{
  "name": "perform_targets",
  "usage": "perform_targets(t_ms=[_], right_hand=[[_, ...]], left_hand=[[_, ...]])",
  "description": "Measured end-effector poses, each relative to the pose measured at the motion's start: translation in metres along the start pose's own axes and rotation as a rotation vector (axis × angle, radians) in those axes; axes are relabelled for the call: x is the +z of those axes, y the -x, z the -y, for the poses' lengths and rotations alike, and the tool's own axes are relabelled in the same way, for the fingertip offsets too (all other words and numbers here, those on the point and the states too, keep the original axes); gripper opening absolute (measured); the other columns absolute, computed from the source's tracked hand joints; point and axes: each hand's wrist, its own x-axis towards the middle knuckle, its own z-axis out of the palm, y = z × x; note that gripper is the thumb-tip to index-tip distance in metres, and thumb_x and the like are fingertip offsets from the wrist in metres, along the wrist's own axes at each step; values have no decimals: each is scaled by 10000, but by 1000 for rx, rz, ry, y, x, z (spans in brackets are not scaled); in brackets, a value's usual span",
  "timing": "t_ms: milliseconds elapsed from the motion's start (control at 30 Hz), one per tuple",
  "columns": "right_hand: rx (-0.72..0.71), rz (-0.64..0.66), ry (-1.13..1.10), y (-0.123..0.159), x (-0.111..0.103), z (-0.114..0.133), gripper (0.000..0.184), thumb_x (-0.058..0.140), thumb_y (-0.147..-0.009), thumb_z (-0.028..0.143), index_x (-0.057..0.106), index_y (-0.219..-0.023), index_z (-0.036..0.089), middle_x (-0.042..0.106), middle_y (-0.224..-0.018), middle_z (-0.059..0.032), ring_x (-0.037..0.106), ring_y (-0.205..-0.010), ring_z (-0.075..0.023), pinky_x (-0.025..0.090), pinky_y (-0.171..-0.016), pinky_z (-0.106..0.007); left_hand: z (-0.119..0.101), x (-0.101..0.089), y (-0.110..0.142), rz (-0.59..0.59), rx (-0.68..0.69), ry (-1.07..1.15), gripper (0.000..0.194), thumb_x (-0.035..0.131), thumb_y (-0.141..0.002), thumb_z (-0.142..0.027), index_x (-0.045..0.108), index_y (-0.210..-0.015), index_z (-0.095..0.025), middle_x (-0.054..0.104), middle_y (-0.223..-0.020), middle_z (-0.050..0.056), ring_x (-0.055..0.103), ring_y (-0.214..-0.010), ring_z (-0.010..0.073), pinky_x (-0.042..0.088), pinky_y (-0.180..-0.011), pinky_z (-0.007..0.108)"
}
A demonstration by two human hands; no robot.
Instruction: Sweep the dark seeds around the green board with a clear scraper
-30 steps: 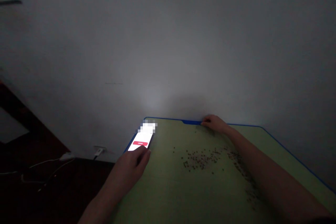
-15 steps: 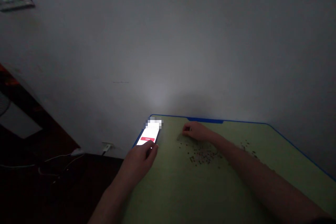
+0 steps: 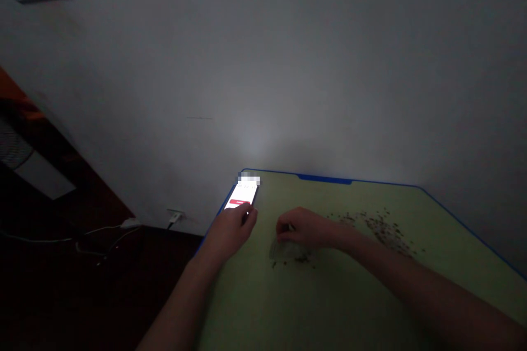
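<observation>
My left hand [image 3: 234,227] is closed at the near end of a phone [image 3: 242,193] with a lit white screen and a red bar. Its fingers cover the phone's lower part, at the left edge of a pale green table. My right hand [image 3: 302,227] is closed in a pinch on a thin see-through sheet [image 3: 280,249], whose lower edge meets the tabletop; its exact kind is too dim to tell. Small dark bits [image 3: 302,259] lie along and just below the sheet. More dark bits [image 3: 385,230] are scattered beyond my right forearm.
The green table [image 3: 263,307] has a blue rim and stands against a grey wall [image 3: 329,66]. To the left are a wall socket with a plug [image 3: 176,216], cables and a power strip [image 3: 130,223] on the dark floor, and a fan [image 3: 14,145].
My right hand has come nearer across the table with the see-through sheet. The dark bits lie differently, with more now farther right behind my forearm. My left hand stays at the phone.
</observation>
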Motion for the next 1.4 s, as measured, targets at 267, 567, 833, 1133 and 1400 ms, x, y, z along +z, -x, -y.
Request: perform_targets(t_ms=[267,567,833,1133,1400], right_hand=[[97,-159,11,33,-17,22,118,554,-810,249,633,-763,175,624,-695,0,506,-599,-100,343,-568,-216],[414,-247,27,87,-11,-11,200,478,-828,281,568,-682,179,584,-609,-5,506,-560,-127,336,-525,-239],[407,-219,4,77,7,-5,148,528,-799,263,593,-694,182,611,-663,-11,531,-616,-132,355,-562,-236],[395,-264,-20,75,6,25,145,528,-812,269,584,-705,187,601,-620,2,505,-555,-113,332,-521,-227],[393,-236,31,69,22,31,98,545,-795,235,600,-728,188,634,-653,-11,545,-596,-133,333,-536,-234]], left_hand=[[0,0,-1,-7,6,0,338,348,-879,-387,589,-778,-173,623,-697,31,524,-616,135,305,-546,229],[3,6,-1,-44,62,-30,334,347,-878,-375,593,-769,-176,610,-677,28,511,-589,129,295,-538,238],[3,6,-2,-35,56,-23,331,349,-872,-377,590,-764,-176,601,-660,24,508,-581,125,278,-528,238],[3,5,-2,-46,51,-14,346,351,-874,-376,623,-799,-176,612,-658,25,500,-568,127,282,-528,243],[4,3,-1,-38,32,-4,361,344,-882,-393,620,-820,-169,634,-705,42,529,-605,139,315,-544,246]])
